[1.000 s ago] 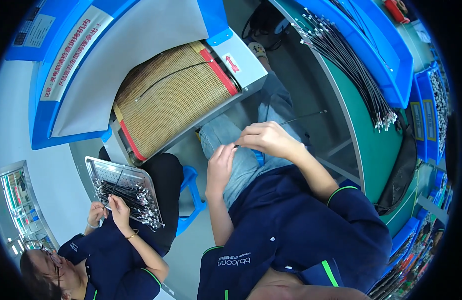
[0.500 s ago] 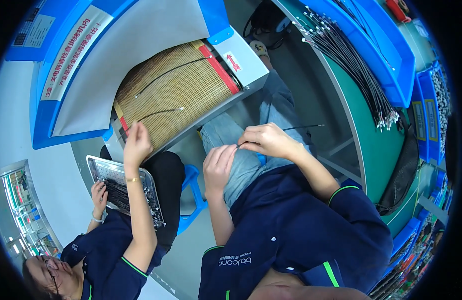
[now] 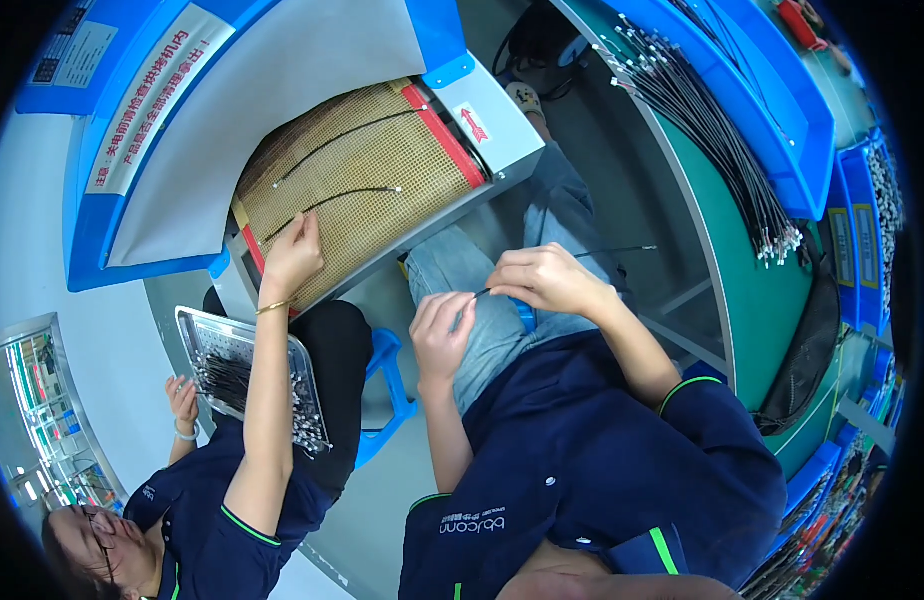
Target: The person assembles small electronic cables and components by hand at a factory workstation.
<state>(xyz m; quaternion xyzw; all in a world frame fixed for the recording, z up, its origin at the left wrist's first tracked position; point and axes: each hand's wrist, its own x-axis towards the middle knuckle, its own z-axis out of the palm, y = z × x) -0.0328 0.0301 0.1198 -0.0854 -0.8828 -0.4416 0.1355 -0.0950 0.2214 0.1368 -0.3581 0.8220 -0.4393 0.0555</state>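
Note:
A thin black cable (image 3: 612, 249) runs between my hands, its right end jutting past my right hand with a small connector at the tip. My left hand (image 3: 444, 335) pinches the other end, most of which its fingers hide. My right hand (image 3: 549, 280) grips the cable just to the right, fingertips close to my left ones. Both hands are above my lap. On the tan mesh conveyor belt (image 3: 382, 150) lie two black cables; a co-worker's hand (image 3: 295, 255) is at the near one (image 3: 352, 195).
A metal tray (image 3: 304, 370) of cables rests on the co-worker's lap. To the right, a green-topped table (image 3: 727, 290) bears a bundle of black cables (image 3: 712, 150) and a blue bin (image 3: 807, 150). A blue stool (image 3: 387, 380) stands between us.
The co-worker's right hand has moved up and right over the belt, and the near cable has shifted right. My hands have barely moved, still holding the cable.

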